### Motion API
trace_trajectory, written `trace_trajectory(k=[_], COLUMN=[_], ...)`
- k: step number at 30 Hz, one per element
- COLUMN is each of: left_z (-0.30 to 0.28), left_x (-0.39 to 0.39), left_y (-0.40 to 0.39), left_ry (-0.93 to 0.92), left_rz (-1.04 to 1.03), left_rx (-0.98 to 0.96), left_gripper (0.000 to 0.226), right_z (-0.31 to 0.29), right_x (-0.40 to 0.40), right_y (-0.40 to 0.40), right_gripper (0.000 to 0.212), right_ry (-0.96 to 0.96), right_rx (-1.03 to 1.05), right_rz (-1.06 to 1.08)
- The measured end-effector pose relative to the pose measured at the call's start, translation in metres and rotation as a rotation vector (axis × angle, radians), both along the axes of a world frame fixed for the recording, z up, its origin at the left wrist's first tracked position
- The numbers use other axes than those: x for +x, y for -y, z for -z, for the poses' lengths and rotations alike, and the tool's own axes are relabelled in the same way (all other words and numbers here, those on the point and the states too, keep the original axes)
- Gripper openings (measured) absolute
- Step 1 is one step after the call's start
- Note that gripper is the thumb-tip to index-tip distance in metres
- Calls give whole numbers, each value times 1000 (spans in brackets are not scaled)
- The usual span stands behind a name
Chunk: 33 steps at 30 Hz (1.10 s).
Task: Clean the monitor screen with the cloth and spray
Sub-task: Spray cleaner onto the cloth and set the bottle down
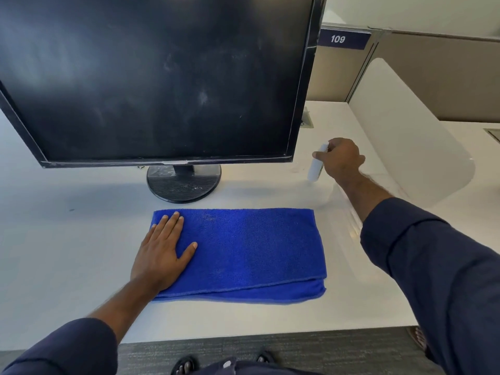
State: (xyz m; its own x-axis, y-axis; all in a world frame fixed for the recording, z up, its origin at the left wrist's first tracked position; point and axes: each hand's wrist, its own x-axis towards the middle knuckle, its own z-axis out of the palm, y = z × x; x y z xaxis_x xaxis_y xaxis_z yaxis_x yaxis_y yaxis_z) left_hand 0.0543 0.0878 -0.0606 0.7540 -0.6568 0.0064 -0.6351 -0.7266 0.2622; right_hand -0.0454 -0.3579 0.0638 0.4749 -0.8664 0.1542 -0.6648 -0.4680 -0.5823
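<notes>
A black monitor [162,77] with a dusty, smudged screen stands on a round base [184,184] on the white desk [67,253]. A folded blue cloth [251,253] lies flat in front of the base. My left hand [162,253] rests flat on the cloth's left end, fingers spread. To the right of the monitor, my right hand [342,159] is closed around a small white spray bottle [316,166], which is tilted with its bottom at the desk surface.
A translucent white divider [405,147] rises at the desk's right side, close behind my right hand. A partition with a "109" label [343,39] stands at the back. The desk's front edge [243,334] borders grey carpet, where feet in sandals show.
</notes>
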Motion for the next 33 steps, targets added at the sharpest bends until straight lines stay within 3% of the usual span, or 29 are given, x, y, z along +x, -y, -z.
trace_trajectory(k=[11,17,22,27,33], left_z=[-3,-4,-5,-6,-7], left_x=[-1,-2,-2,-2,-2], left_y=[1,1,2,1,1], left_ry=[-11,-17,-27,-24,-25], left_rz=[-10,-7,-3,4,14], left_rx=[17,20,17,16,31], left_gripper=[88,88,90,90,89], right_z=[0,-10,-31,-50,-20], right_x=[2,-4,-9,-27,-62], right_y=[8,0,-22,-73,-152], right_gripper=[42,48,60,44,39], right_ry=[-310,-326,-368,-150,-76], right_rx=[17,8,-231,-502,-389], right_rz=[109,82,109,77,-150])
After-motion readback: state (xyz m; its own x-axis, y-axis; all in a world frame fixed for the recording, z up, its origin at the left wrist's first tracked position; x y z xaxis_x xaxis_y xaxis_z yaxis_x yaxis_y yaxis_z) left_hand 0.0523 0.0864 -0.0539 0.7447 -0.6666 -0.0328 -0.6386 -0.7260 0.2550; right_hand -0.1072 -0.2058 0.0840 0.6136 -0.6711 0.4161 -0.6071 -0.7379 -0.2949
